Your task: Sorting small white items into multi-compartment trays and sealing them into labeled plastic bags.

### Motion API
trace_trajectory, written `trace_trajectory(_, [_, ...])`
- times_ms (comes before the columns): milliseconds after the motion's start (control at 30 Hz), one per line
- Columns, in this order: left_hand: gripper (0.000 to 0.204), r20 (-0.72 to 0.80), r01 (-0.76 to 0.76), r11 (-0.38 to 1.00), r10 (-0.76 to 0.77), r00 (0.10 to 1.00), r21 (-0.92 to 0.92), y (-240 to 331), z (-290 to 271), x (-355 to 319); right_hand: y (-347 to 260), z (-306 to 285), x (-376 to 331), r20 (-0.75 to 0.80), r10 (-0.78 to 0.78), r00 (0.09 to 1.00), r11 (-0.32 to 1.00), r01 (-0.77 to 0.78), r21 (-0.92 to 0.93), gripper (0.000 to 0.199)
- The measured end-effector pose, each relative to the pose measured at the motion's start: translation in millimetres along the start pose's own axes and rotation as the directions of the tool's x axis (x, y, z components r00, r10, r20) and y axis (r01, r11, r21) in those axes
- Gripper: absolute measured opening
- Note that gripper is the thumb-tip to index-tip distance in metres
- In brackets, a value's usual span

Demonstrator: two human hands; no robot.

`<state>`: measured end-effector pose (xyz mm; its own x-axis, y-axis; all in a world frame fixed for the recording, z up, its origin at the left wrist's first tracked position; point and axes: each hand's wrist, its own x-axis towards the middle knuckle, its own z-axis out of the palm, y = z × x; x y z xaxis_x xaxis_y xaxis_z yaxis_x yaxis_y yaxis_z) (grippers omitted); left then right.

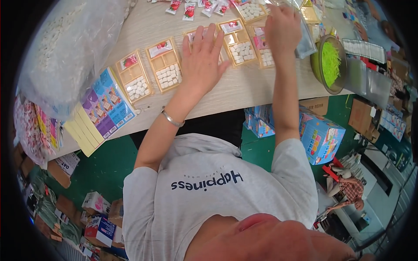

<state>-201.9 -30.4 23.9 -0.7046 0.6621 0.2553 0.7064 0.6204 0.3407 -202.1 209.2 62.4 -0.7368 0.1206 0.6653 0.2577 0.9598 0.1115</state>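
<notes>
Several yellow plastic trays stand in a row on the table, holding white pellets and red-and-white sachets. My left hand (201,61) lies flat with fingers stretched out over one tray (223,53), hiding most of it. Left of it are two trays, one nearer (164,65) and one at the row's end (134,76). A filled tray (239,42) lies between my hands. My right hand (283,30) is curled, fingertips together, above a tray with a pink sachet (261,45) and beside another tray (249,11). What its fingers hold, if anything, is hidden.
A large clear bag of white pellets (65,56) fills the left. Printed cards (106,104) lie at the table edge. Loose sachets (189,11) lie at the back. Right are clear plastic bags (306,41) and a bowl of green shreds (329,65). Blue boxes (322,135) stand below.
</notes>
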Motion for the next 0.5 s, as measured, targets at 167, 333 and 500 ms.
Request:
trace_trajectory(167, [0.086,0.095,-0.003,0.997,-0.004,0.995,0.072,-7,17,-6,52,13,30,0.231,-0.168,0.958,0.986,0.167,0.027,0.011])
trace_trajectory(333, [0.095,0.047,-0.01,0.988,0.018,0.999,-0.157,-9,-5,2,14,-59,13,0.005,-0.049,0.999,0.914,0.043,0.403,0.011])
trace_trajectory(500, [0.09,0.174,0.183,0.022,-0.207,0.963,-0.983,12,-17,12,-51,-106,-37,0.2,-0.062,0.978,0.724,-0.094,0.683,0.014])
